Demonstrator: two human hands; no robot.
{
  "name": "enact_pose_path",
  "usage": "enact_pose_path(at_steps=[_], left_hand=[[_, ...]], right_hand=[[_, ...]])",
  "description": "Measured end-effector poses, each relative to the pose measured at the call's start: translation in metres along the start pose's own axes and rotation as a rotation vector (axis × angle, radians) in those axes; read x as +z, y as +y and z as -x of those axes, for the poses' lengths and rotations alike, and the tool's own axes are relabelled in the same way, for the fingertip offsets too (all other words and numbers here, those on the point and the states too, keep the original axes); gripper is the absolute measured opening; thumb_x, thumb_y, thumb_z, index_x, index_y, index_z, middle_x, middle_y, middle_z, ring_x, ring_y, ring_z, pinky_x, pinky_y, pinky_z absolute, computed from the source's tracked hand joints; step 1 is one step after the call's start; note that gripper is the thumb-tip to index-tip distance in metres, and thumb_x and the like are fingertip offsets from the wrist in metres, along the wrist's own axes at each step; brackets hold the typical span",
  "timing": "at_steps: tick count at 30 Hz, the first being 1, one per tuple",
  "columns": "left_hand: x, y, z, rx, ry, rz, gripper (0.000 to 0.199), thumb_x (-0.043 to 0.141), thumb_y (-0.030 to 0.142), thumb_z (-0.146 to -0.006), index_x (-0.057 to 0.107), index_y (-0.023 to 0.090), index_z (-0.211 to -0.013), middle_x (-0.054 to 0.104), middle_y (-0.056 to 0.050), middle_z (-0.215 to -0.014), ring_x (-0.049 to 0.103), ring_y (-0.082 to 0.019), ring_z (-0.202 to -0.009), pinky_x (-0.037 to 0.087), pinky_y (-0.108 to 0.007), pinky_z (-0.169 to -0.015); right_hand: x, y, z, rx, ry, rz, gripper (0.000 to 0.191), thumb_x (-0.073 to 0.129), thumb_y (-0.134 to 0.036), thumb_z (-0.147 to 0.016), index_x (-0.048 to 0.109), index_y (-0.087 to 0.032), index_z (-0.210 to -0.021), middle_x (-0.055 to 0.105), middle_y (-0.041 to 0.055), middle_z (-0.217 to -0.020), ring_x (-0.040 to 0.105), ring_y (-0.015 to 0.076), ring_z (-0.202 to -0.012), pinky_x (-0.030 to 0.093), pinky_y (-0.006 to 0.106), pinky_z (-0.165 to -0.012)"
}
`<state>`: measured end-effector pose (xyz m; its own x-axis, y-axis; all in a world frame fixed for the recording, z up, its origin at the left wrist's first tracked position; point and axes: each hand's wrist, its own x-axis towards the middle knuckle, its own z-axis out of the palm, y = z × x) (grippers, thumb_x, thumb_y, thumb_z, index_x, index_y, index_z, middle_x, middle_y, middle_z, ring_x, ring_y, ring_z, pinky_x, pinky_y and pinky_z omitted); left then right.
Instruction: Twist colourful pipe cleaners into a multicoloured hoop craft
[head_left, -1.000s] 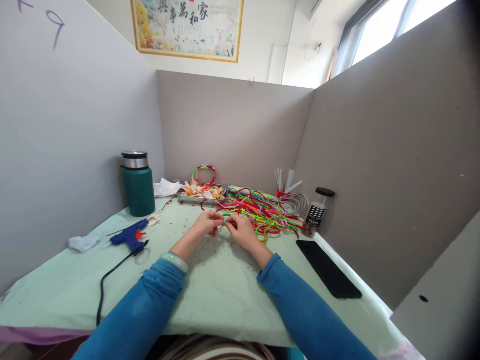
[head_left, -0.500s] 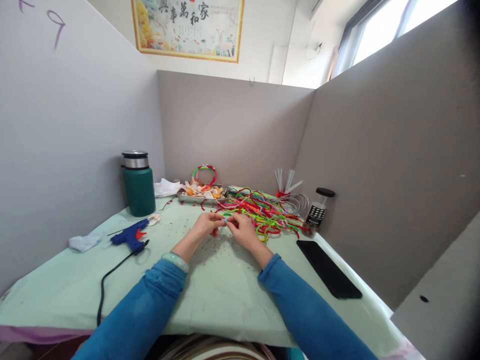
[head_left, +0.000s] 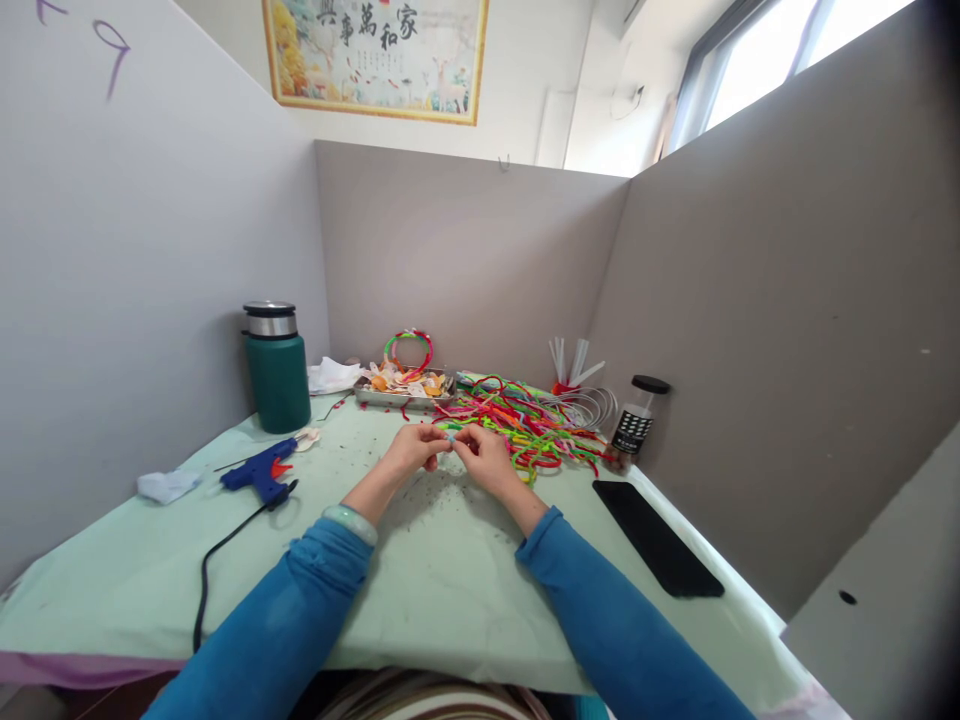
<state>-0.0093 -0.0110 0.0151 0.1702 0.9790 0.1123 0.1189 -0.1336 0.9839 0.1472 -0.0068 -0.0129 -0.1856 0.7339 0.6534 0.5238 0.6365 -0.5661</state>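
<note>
My left hand (head_left: 411,450) and my right hand (head_left: 484,458) meet fingertip to fingertip over the middle of the table. Pinched between them is a small light-blue piece (head_left: 451,437), too small and too covered by the fingers to name. Both hands are closed on it. Just behind them lies a tangled heap of coloured fuzzy pipe cleaners (head_left: 525,425) in red, green, yellow and pink. At the back left of the hands, a metal tray (head_left: 405,400) holds orange and white cut pieces, with a red and green fuzzy ring (head_left: 409,352) standing on it.
A blue glue gun (head_left: 261,472) with a black cord lies at left, near a green bottle (head_left: 277,375) and crumpled tissue (head_left: 169,486). On the right are a black phone-like slab (head_left: 658,540), a black-lidded jar (head_left: 634,425) and white sticks (head_left: 576,365). Grey partitions (head_left: 472,260) enclose the table.
The fingertips have shifted very slightly around the small light-blue piece, a little more of which shows. Everything else has stayed in place.
</note>
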Motion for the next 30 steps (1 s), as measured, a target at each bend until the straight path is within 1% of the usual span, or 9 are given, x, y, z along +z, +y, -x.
enact_pose_path(at_steps=[6, 9, 12, 17, 19, 22, 24, 26, 30], left_hand=[[-0.0011, -0.0011, -0.0004, 0.028, -0.044, -0.025, 0.018, 0.071, 0.023, -0.065, 0.060, 0.011, -0.073, 0.050, 0.006, -0.040, 0.045, -0.006, -0.034, 0.035, -0.017, -0.040], [-0.0017, -0.0027, -0.0013, 0.041, -0.010, -0.138, 0.012, 0.068, 0.021, -0.067, 0.062, 0.012, -0.073, 0.047, 0.007, -0.036, 0.044, -0.007, -0.033, 0.033, -0.017, -0.039], [-0.0022, -0.0036, -0.0018, 0.080, 0.036, -0.258, 0.007, 0.064, 0.018, -0.069, 0.065, 0.013, -0.073, 0.048, 0.007, -0.037, 0.044, -0.007, -0.033, 0.033, -0.017, -0.039], [-0.0037, -0.0051, -0.0034, 0.047, 0.124, -0.299, 0.010, 0.070, 0.024, -0.065, 0.066, 0.015, -0.069, 0.053, 0.006, -0.040, 0.046, -0.007, -0.033, 0.033, -0.018, -0.039], [-0.0041, -0.0055, -0.0037, 0.003, 0.127, -0.305, 0.016, 0.071, 0.028, -0.065, 0.065, 0.014, -0.064, 0.053, 0.004, -0.039, 0.045, -0.007, -0.032, 0.033, -0.018, -0.038], [-0.0032, -0.0052, -0.0029, -0.081, 0.070, -0.223, 0.019, 0.071, 0.030, -0.066, 0.065, 0.012, -0.065, 0.059, 0.000, -0.046, 0.047, -0.008, -0.034, 0.035, -0.019, -0.039], [-0.0022, -0.0044, -0.0019, -0.124, 0.046, -0.120, 0.017, 0.070, 0.026, -0.066, 0.065, 0.011, -0.069, 0.065, -0.002, -0.057, 0.048, -0.007, -0.035, 0.037, -0.020, -0.039], [-0.0017, -0.0036, -0.0013, -0.158, 0.037, -0.024, 0.014, 0.070, 0.021, -0.066, 0.063, 0.010, -0.072, 0.067, -0.004, -0.064, 0.048, -0.007, -0.036, 0.038, -0.021, -0.040], [-0.0028, -0.0027, -0.0016, -0.191, 0.023, 0.132, 0.014, 0.070, 0.014, -0.065, 0.061, 0.009, -0.074, 0.066, -0.003, -0.064, 0.047, -0.005, -0.036, 0.041, -0.021, -0.041]], right_hand=[[-0.0003, 0.0000, 0.0004, 0.007, 0.008, 0.069, 0.012, 0.053, -0.026, -0.080, 0.062, -0.018, -0.077, 0.064, 0.0012, -0.070, 0.054, 0.0132, -0.062, 0.038, 0.023, -0.059], [-0.0005, 0.0003, 0.0003, -0.016, 0.004, 0.086, 0.013, 0.053, -0.026, -0.081, 0.061, -0.018, -0.075, 0.063, 0.0012, -0.069, 0.054, 0.0133, -0.062, 0.037, 0.023, -0.059], [-0.0005, 0.0011, -0.0001, -0.023, -0.003, 0.088, 0.013, 0.052, -0.025, -0.080, 0.061, -0.018, -0.074, 0.063, 0.0014, -0.069, 0.054, 0.0134, -0.062, 0.037, 0.023, -0.059], [-0.0001, 0.0021, -0.0003, -0.006, 0.015, 0.078, 0.013, 0.052, -0.025, -0.080, 0.062, -0.018, -0.076, 0.063, 0.0010, -0.069, 0.053, 0.0132, -0.061, 0.037, 0.024, -0.058], [0.0000, 0.0018, -0.0003, -0.002, 0.020, 0.077, 0.014, 0.052, -0.026, -0.080, 0.062, -0.018, -0.076, 0.063, 0.0010, -0.069, 0.053, 0.0130, -0.060, 0.037, 0.024, -0.057], [0.0002, 0.0006, 0.0001, -0.007, 0.012, 0.085, 0.013, 0.052, -0.025, -0.080, 0.062, -0.018, -0.075, 0.064, 0.0012, -0.070, 0.054, 0.0132, -0.061, 0.037, 0.024, -0.058], [0.0004, -0.0005, 0.0008, -0.024, -0.002, 0.100, 0.013, 0.052, -0.024, -0.080, 0.062, -0.019, -0.074, 0.064, 0.0012, -0.070, 0.054, 0.0134, -0.062, 0.037, 0.024, -0.059], [0.0007, -0.0015, 0.0017, -0.039, -0.011, 0.116, 0.012, 0.052, -0.023, -0.080, 0.062, -0.019, -0.074, 0.064, 0.0012, -0.071, 0.054, 0.0136, -0.063, 0.037, 0.024, -0.060], [0.0008, -0.0026, 0.0031, -0.053, -0.025, 0.130, 0.013, 0.052, -0.024, -0.081, 0.062, -0.019, -0.075, 0.064, 0.0018, -0.071, 0.054, 0.0142, -0.064, 0.036, 0.024, -0.060]])
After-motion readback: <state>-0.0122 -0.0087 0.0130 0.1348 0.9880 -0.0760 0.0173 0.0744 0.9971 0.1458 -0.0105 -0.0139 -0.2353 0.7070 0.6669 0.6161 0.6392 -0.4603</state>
